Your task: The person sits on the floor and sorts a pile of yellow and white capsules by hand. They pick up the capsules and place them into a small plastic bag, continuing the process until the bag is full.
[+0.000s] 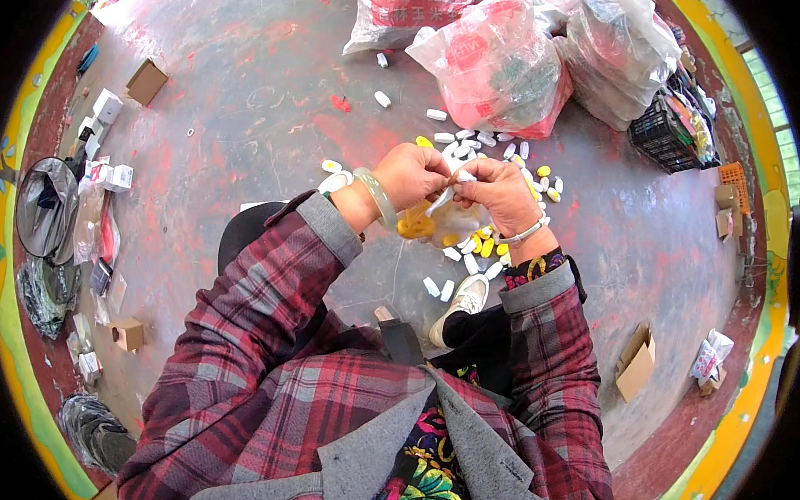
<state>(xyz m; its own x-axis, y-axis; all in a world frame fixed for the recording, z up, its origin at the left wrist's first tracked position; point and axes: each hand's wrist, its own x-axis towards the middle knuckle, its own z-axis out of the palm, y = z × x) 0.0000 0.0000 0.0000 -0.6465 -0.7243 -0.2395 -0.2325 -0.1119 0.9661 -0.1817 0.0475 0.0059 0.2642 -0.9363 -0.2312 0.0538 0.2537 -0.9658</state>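
Note:
Both hands meet in front of me over a small clear plastic bag [458, 224] with something yellow showing inside. My left hand [409, 180] is closed, thumb and fingers pinching the gathered plastic at the bag's top. Close beside it, my right hand [501, 194] is also closed in a pinch on the same gathered plastic, where a whitish end shows. The fingertips nearly touch. Beneath and behind the bag, many small oblong white pieces [486, 139] and yellow pieces [487, 247] lie scattered on the floor. What exactly these pieces are I cannot tell.
Large filled plastic bags [503, 68] stand ahead, with a black crate [666, 136] at their right. Cardboard boxes [636, 362] lie at the right and left. Small white boxes [107, 107] and a round mesh item [49, 209] line the left wall. My shoe [469, 296] is beside the pieces.

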